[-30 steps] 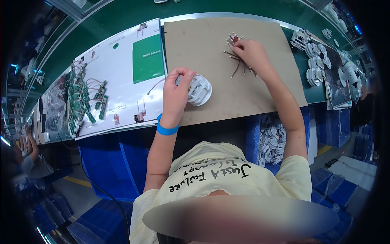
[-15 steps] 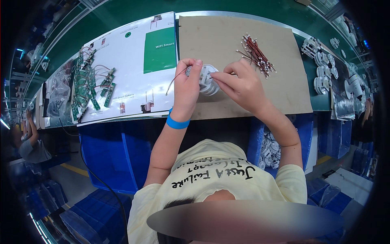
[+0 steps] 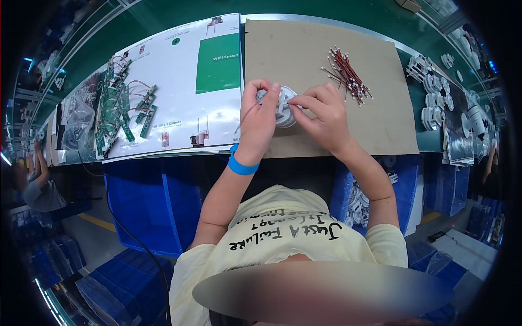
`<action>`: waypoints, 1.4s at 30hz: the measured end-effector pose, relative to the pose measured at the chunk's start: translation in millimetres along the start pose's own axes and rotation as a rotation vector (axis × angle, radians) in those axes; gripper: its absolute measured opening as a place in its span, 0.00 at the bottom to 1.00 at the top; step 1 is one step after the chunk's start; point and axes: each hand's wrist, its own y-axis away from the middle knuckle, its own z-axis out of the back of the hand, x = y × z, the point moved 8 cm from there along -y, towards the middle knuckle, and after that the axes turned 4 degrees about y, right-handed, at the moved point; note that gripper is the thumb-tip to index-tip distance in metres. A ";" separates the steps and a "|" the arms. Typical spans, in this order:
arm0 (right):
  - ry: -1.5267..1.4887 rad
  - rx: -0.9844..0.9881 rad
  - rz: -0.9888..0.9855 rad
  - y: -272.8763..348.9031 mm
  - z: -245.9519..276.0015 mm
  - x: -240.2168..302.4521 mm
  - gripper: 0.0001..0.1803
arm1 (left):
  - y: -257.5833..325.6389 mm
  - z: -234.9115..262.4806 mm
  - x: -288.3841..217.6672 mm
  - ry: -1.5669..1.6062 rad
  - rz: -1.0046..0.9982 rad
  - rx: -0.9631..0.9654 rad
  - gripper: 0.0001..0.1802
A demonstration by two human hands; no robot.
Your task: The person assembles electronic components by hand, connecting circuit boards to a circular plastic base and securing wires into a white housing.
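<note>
My left hand (image 3: 259, 120) is closed around a round white plastic housing (image 3: 285, 115), its thumb over the near side. A thin wire (image 3: 244, 120) trails from beside the left palm toward the lower left. At the housing's right side, my right hand (image 3: 325, 117) pinches with thumb and forefinger against its face; whatever sits between those fingertips is too small to make out. Both hands are over a brown cardboard sheet (image 3: 293, 49). Beyond the right hand, a bundle of dark red wires with white connector ends (image 3: 348, 73) lies on the cardboard.
Left of the cardboard, green circuit boards with wires (image 3: 128, 111) lie on printed white sheets (image 3: 171, 70). More white housings (image 3: 432, 98) stand at the right. Below the table edge are a blue bin (image 3: 138, 201) at left and another bin with white parts (image 3: 358, 206) at right.
Both hands and the housing have shifted slightly right. The trailing wire now hangs closer to the left wrist. The right fingertips remain at the housing.
</note>
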 end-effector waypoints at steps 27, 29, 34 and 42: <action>-0.707 0.415 -0.873 41.4 -58.0 -37.6 0.10 | 17.2 -3.9 -24.2 -0.807 -0.559 -0.032 0.11; -0.724 0.456 -0.876 45.0 -62.9 -38.0 0.10 | 19.4 -1.8 -24.1 -0.835 -0.555 -0.017 0.11; -0.673 0.444 -0.826 42.7 -62.0 -24.8 0.11 | 29.4 2.4 -32.5 -0.852 -0.596 -0.062 0.11; -0.368 0.540 -0.478 -80.9 -71.8 -16.0 0.15 | 37.1 31.1 -56.1 -0.826 -0.617 -0.023 0.13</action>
